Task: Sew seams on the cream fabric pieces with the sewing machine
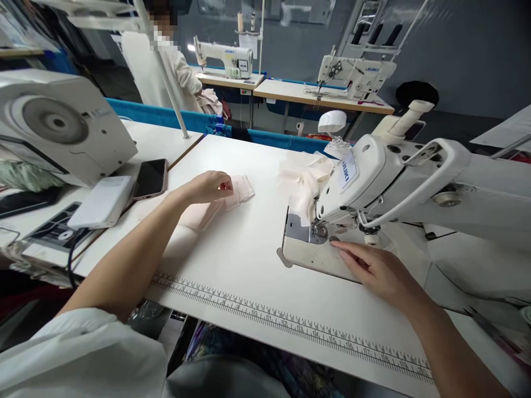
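My left hand [209, 187] is over small folded pieces of pale pink fabric [241, 190] on the table. Its fingers are curled together, and I cannot make out whether a piece is pinched in them. More pale pink fabric [201, 214] lies beneath the wrist. On the right, my right hand [373, 271] reaches over the bed of a white sewing machine [357, 177]. Its index finger is stretched out, the tip at a small dark round part beside the presser foot [318, 228]. Cream fabric [305, 182] lies bunched behind and left of the needle area.
A phone [150, 178] and a white power bank [103, 202] lie at left, near another machine [58, 121]. A printed ruler [269, 318] runs along the table's front edge. Beyond a blue cloth trough [161, 115], a person [145, 66] stands near other sewing machines.
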Demonstrator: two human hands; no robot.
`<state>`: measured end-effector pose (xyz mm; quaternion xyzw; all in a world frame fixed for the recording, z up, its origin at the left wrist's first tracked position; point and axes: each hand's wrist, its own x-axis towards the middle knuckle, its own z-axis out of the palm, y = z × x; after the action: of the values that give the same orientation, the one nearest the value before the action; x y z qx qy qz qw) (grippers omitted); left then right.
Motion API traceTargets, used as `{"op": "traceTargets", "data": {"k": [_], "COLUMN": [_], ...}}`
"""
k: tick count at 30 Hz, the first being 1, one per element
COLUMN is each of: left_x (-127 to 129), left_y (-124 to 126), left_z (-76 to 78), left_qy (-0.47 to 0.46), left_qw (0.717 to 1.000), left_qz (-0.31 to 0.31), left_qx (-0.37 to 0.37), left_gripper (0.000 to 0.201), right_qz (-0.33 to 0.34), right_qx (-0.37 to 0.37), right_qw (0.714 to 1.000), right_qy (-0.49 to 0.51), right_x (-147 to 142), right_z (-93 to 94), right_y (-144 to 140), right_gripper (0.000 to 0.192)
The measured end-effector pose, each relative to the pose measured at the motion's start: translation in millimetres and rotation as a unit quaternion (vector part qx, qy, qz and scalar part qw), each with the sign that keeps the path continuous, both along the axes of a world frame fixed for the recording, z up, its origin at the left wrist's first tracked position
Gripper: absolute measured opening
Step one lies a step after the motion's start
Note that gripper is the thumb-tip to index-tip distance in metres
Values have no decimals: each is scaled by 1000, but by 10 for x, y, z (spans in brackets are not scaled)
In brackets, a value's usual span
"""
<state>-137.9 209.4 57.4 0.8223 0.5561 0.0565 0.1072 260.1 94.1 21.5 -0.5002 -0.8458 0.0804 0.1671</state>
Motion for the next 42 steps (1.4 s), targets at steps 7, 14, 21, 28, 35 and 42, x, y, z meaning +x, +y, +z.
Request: {"op": "traceTargets", "data": {"k": [7,14,21,28,35,42], "left_x": [-26,-31,567,1493,1485,1379], "left_y": [23,-27,-596,-702,-696,-1207], "left_z": [3,113,377,-212,-199,-407], "left_qy": [-52,-155,-295,-326,-230,-55], "left_qw": [997,985,912,846,958,907], "left_qz": [55,76,-123,-102,-170,-343], "left_qx": [19,15,-256,-410,-6,240], "left_gripper": [29,26,24,9,13,24], "right_qz": [-1,8,18,46,155,144], "right_qx": [-2,12,-14,-72,-34,66], "right_qw": [1000,1000,1000,995,985,986], "right_qy": [-8,-11,6,44,76,-57], "right_x": [3,-4,-58,-95,-222,-261], "right_z": [11,13,90,139,77,0], "right_y": [1,-18,-78,-118,-171,-177], "right_gripper": [37,35,32,21,20,29]}}
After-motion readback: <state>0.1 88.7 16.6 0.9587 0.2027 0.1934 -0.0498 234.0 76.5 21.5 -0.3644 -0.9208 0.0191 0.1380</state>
